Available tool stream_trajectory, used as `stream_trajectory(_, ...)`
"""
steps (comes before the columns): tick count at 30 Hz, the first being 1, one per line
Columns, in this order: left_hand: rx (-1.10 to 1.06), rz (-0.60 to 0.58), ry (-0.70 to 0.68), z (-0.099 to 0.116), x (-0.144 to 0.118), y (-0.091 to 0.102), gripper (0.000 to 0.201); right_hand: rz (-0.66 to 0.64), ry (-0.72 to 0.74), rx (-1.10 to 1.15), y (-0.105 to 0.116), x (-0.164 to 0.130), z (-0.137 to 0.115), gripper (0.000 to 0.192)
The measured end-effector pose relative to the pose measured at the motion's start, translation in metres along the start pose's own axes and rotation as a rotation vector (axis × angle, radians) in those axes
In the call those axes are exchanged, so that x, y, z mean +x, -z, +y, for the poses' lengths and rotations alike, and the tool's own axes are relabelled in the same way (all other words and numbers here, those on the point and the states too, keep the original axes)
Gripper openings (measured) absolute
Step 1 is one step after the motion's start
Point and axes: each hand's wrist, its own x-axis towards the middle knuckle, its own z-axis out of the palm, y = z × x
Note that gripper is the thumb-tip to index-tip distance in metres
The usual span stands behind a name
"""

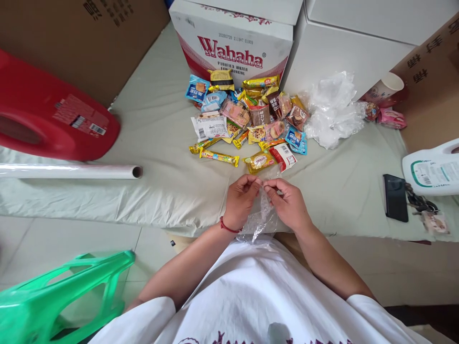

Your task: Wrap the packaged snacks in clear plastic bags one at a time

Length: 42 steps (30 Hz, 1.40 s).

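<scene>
My left hand, with a red cord bracelet at the wrist, pinches the top of a clear plastic bag. Close beside it, my right hand pinches the same bag, thumb against forefinger. The bag hangs down between both hands towards my lap, thin and crumpled; I cannot make out anything inside it. Just beyond my fingertips lies a pile of small wrapped snacks. Its nearest pieces are a yellow-wrapped snack and a red and white packet. A long yellow snack stick lies to the left.
Behind the snacks stands a Wahaha water carton. Crumpled clear bags lie right of the pile, near a paper cup. Further right are a phone and a white bottle. A red jug, white tube and green stool are left.
</scene>
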Motion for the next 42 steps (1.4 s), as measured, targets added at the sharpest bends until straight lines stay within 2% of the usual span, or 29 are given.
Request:
stream_trajectory(8,-0.279,-0.036,0.170,0.005,0.000,0.004,0.032,0.074,-0.039,0.187,0.015,0.004,0.005,0.019)
stream_trajectory(10,-0.276,0.002,0.131,0.006,0.000,0.006,0.030,0.097,-0.061,0.238,0.018,0.002,0.006,0.019)
stream_trajectory(12,-0.219,0.048,0.028,0.006,-0.001,0.007,0.027,0.100,-0.081,0.274,0.020,0.001,0.005,0.023)
stream_trajectory(15,-0.092,0.050,-0.105,0.006,-0.006,0.007,0.026,0.045,-0.132,0.320,0.019,0.001,0.002,0.040)
stream_trajectory(17,-0.040,0.021,-0.135,0.007,-0.009,0.006,0.026,-0.027,-0.139,0.294,0.017,0.003,0.000,0.046)
stream_trajectory(20,-0.105,0.013,-0.138,0.009,-0.006,0.012,0.026,-0.081,-0.101,0.205,0.018,0.009,0.000,0.042)
stream_trajectory(22,-0.192,0.015,-0.076,0.011,0.003,0.021,0.027,-0.040,-0.115,0.254,0.024,0.011,0.001,0.040)
stream_trajectory(24,-0.245,0.011,0.042,0.013,0.014,0.035,0.030,-0.011,-0.184,0.371,0.032,0.011,-0.001,0.041)
stream_trajectory(28,-0.264,0.044,0.309,0.018,0.022,0.053,0.041,-0.044,-0.309,0.525,0.039,0.008,-0.009,0.044)
stream_trajectory(32,-0.248,0.069,0.488,0.024,-0.009,0.043,0.064,-0.053,-0.286,0.536,0.022,0.005,-0.017,0.043)
stream_trajectory(35,-0.152,0.034,0.424,0.022,-0.030,0.027,0.052,-0.089,-0.254,0.528,0.003,-0.001,-0.021,0.040)
stream_trajectory(38,-0.124,0.130,0.322,0.015,-0.027,0.023,0.033,-0.104,-0.270,0.549,-0.002,-0.007,-0.020,0.039)
stream_trajectory(40,-0.161,0.253,0.316,0.010,-0.015,0.029,0.032,-0.054,-0.315,0.576,0.007,-0.009,-0.016,0.041)
stream_trajectory(42,-0.177,0.334,0.303,0.006,-0.004,0.038,0.032,-0.015,-0.370,0.588,0.025,-0.006,-0.007,0.040)
